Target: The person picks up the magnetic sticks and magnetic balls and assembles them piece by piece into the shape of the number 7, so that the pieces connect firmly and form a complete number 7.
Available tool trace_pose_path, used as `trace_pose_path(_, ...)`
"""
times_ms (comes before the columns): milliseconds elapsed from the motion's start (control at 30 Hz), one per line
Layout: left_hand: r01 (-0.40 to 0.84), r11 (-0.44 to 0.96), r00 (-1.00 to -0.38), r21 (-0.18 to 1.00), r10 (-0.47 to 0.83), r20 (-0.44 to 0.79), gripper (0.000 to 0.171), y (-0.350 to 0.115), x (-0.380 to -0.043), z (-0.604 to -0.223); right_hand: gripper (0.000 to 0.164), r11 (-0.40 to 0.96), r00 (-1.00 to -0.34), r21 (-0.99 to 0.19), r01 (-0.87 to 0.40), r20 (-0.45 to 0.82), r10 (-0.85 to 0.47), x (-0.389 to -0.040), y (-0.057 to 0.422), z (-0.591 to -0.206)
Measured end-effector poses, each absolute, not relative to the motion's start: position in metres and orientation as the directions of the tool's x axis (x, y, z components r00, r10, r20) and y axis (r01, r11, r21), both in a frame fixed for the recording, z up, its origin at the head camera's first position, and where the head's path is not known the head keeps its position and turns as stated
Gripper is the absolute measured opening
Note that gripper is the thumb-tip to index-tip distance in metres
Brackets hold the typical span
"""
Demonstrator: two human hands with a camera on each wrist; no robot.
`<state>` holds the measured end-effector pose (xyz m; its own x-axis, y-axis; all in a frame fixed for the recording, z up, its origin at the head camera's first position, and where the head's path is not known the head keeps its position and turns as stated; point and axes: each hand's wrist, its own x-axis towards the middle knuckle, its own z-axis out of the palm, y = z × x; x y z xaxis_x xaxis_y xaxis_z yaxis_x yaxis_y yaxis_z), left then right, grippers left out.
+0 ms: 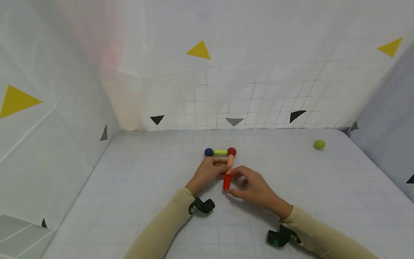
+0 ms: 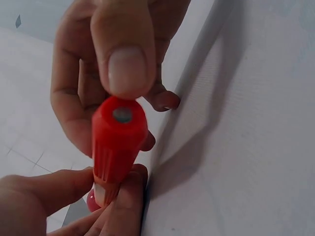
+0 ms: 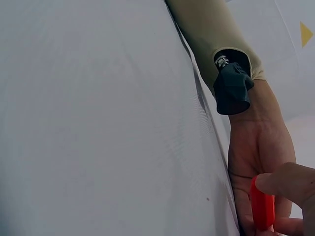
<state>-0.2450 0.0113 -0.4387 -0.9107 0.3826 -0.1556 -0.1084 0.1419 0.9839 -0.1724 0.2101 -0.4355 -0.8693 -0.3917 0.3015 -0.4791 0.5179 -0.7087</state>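
My left hand (image 1: 207,172) pinches a peach-orange magnetic stick (image 1: 230,159) between thumb and fingers. A red magnetic stick (image 1: 227,182) meets its near end in line, and my right hand (image 1: 257,187) grips this one, thumb at the near tip. In the left wrist view, a round metal magnet (image 2: 122,115) shows in the red stick's end, just under the right thumb. The orange stick's far end joins a red ball (image 1: 231,151). From that ball a yellow-green stick (image 1: 220,152) runs left to a dark blue ball (image 1: 208,152).
A lime-green ball (image 1: 319,144) lies alone at the back right of the white table (image 1: 161,151). White sheeting with yellow and dark triangles rises behind the table and at both sides. Dark wrist cameras (image 1: 203,205) jut from both sleeves.
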Motion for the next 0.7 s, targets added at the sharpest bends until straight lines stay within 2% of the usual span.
trace_pose_path(333, -0.105, 0.166, -0.909, 0.98, 0.384, -0.163, 0.034, 0.0109, -0.2452, -0.4376, 0.054, 0.535, -0.857, -0.678, -0.504, 0.315, -0.409, -0.1731, 0.2085, -0.4386)
trace_pose_path(700, -0.123, 0.156, -0.897, 0.98, 0.405, -0.177, 0.03, 0.0081, -0.2462, -0.4356, 0.05, 0.506, -0.816, -0.647, -0.57, 0.373, -0.442, -0.1748, 0.2097, -0.4409)
